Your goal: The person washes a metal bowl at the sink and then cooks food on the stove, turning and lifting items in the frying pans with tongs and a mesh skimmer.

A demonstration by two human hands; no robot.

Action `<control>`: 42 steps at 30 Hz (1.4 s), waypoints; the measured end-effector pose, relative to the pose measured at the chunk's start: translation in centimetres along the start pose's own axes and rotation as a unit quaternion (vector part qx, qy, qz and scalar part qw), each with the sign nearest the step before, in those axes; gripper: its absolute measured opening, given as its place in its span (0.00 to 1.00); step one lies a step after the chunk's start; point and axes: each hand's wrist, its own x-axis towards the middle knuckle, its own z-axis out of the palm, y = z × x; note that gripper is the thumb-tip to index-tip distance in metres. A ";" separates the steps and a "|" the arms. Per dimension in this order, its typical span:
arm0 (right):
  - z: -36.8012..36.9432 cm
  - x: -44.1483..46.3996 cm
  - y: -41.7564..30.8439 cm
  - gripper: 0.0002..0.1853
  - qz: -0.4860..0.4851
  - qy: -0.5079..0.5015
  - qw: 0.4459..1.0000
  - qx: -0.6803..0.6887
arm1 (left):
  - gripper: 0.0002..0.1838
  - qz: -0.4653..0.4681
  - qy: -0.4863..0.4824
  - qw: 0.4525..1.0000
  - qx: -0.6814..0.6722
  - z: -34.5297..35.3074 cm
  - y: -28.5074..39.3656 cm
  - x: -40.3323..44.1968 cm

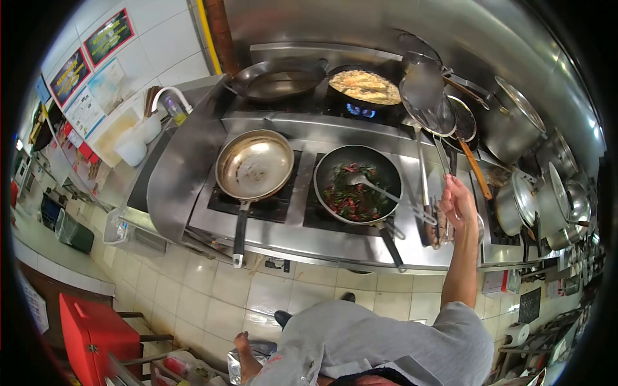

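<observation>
My right hand (458, 204) is raised over the right side of the stove, its fingers closed around the thin metal handle of a round strainer (444, 118). The strainer's bowl overlaps other round utensils, and part of it looks blurred. To its left, a dark wok (344, 98) holds long golden pieces in bubbling oil over a blue flame. In front, a black frying pan (328, 161) contains chopped dark red and green food, with a metal spatula (356, 179) resting in it. My left hand (244, 352) hangs low by a silvery packet (262, 352); its fingers do not show clearly.
A light metal frying pan (254, 167) sits on the front left burner, and a dark wok (277, 82) stands behind it. Pots (515, 119) and lids crowd the right. A wooden-handled sieve (473, 161) lies close by. At lower left is a red box (93, 334).
</observation>
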 end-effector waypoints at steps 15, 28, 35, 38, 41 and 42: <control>40.1 -9.6 18.9 0.20 0.188 -0.299 0.919 0.177 | 0.26 -0.166 0.017 0.929 -0.330 -18.3 -4.1 9.1; 67.2 -10.5 43.9 0.12 0.531 -0.493 0.682 0.100 | 0.29 -0.106 0.114 0.876 -0.456 -29.2 1.4 15.4; 79.5 -9.1 55.2 0.16 0.540 -0.496 0.678 -0.046 | 0.25 -0.148 0.200 0.845 -0.473 -36.3 1.2 20.7; 83.6 -7.9 60.1 0.19 0.518 -0.514 0.680 -0.067 | 0.25 -0.158 0.213 0.826 -0.498 -38.7 2.1 22.8; 87.0 -6.3 64.0 0.20 0.511 -0.509 0.688 -0.075 | 0.25 -0.180 0.213 0.814 -0.509 -40.3 1.9 25.7; 88.2 -6.1 65.1 0.21 0.496 -0.511 0.696 -0.093 | 0.24 -0.192 0.211 0.803 -0.523 -41.1 2.2 26.6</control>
